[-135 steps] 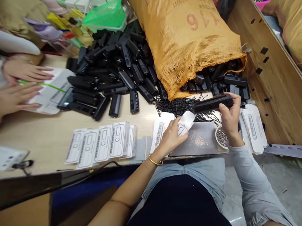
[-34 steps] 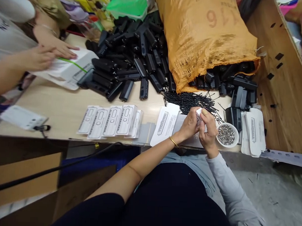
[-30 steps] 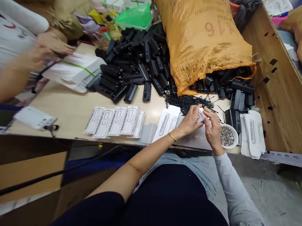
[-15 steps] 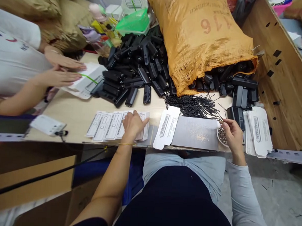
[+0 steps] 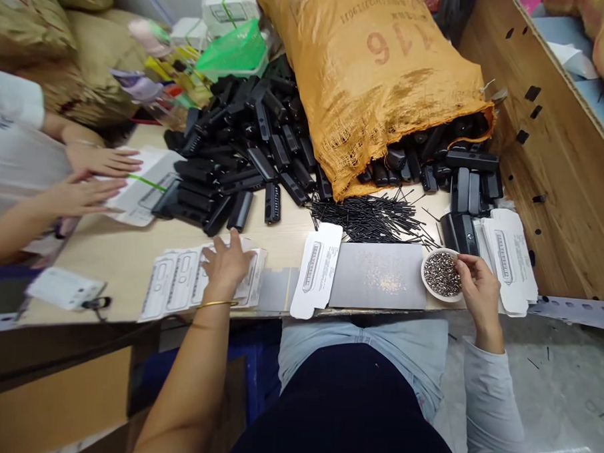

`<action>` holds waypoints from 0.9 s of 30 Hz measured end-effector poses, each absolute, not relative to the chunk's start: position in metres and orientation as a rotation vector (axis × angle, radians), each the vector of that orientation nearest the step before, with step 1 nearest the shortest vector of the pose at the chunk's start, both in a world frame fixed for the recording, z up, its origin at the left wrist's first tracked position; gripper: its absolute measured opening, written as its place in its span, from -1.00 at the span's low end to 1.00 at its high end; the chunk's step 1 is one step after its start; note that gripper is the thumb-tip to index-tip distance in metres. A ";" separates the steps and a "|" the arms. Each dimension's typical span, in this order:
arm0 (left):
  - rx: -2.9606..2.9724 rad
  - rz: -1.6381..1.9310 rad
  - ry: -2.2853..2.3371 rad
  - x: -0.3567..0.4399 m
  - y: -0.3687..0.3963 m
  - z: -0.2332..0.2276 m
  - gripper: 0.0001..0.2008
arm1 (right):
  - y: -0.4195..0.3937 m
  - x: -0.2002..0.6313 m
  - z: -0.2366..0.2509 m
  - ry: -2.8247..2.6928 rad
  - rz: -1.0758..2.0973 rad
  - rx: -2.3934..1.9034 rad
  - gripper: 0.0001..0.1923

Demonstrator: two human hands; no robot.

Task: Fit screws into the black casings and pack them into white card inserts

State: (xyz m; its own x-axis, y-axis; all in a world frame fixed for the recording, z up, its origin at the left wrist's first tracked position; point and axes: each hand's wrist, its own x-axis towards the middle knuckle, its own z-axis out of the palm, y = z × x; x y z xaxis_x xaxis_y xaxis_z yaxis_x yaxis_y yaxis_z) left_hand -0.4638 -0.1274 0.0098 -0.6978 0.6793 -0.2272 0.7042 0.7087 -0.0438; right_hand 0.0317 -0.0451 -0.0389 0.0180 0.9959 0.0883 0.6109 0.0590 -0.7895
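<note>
My left hand (image 5: 227,263) lies flat, fingers spread, on a row of white printed cartons (image 5: 179,281) at the table's near edge. My right hand (image 5: 477,287) rests at the rim of a small white bowl (image 5: 424,285) full of tiny metal pieces, fingertips curled at its right side. Whether it pinches a piece I cannot tell. Between my hands lie a flat white card (image 5: 316,270) and a grey sheet (image 5: 379,283). Thin black pins (image 5: 377,220) are heaped behind the sheet.
An orange sack (image 5: 378,76) spills black plastic housings (image 5: 245,144) across the table. A stack of flat cartons (image 5: 505,259) sits at the far right beside a wooden wall (image 5: 550,150). At left, another person's hands (image 5: 91,177) press on a white box.
Both my hands were together over the grey sheet working a small white carton. My left hand then moved left onto the carton row, my right to the bowl.
</note>
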 end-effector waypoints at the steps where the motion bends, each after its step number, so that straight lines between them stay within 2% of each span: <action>1: 1.173 -0.170 2.758 -0.458 -0.121 0.012 -0.32 | -0.045 0.030 -0.041 -1.779 0.664 -1.607 -0.67; 4: 1.632 0.136 2.672 -0.415 -0.078 0.014 -0.37 | -0.042 0.022 -0.048 -2.145 0.368 -1.530 -0.77; 6: 1.963 0.437 2.238 -0.373 -0.032 0.011 -0.47 | -0.040 0.017 -0.050 -2.242 0.248 -1.505 -0.84; 7: 2.056 0.468 2.025 -0.353 -0.005 0.007 -0.51 | -0.039 0.015 -0.051 -2.244 0.244 -1.494 -0.86; 9: 2.169 0.414 1.876 -0.322 0.051 -0.003 -0.54 | -0.038 0.013 -0.050 -2.212 0.296 -1.460 -0.88; 12: 2.347 0.351 1.949 -0.312 0.124 -0.020 -0.56 | -0.041 0.011 -0.047 -2.113 0.351 -1.458 -0.85; 15: 2.373 0.333 2.029 -0.330 0.161 -0.031 -0.58 | -0.047 0.004 -0.041 -1.885 0.504 -1.487 -0.84; 18: 2.478 0.323 1.906 -0.347 0.155 -0.034 -0.60 | -0.050 -0.007 -0.036 -1.371 0.944 -1.461 -0.82; 21: 2.530 0.442 1.724 -0.349 0.122 -0.036 -0.48 | -0.048 -0.016 -0.034 -0.943 1.245 -1.336 -0.73; 24: 2.345 0.767 1.661 -0.336 0.091 -0.036 -0.52 | -0.044 -0.020 -0.031 -0.755 1.358 -1.234 -0.69; 27: 1.689 1.253 1.640 -0.310 0.070 -0.027 -0.57 | -0.041 -0.022 -0.025 -0.620 1.422 -1.152 -0.67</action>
